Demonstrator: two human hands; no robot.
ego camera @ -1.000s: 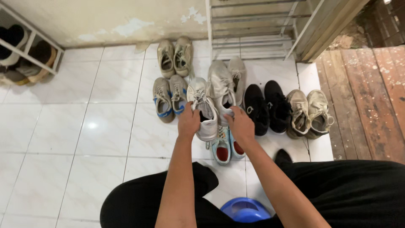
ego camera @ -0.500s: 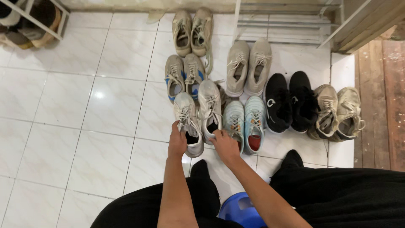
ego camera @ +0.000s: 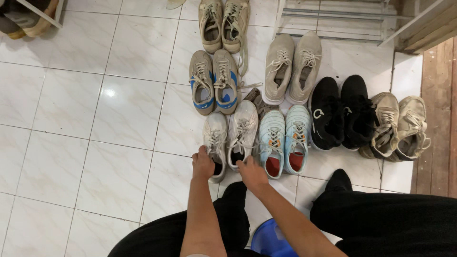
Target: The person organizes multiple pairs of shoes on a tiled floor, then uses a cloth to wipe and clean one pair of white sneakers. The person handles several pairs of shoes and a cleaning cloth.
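A pair of white lace-up sneakers rests on the white tiled floor in front of me. My left hand grips the heel of the left white sneaker. My right hand holds the heel of the right white sneaker, which leans slightly toward its mate. Both shoes point away from me, beside a light blue pair with red insoles.
More shoe pairs sit around: grey with blue stripes, beige, light grey, black, worn tan. A shoe rack stands far left, a metal rack at the back, wooden boards right, a blue stool under me.
Both hands have brought the white sneakers down from the air and toward me, setting them on the tiles left of the light blue pair. The view has tilted downward.
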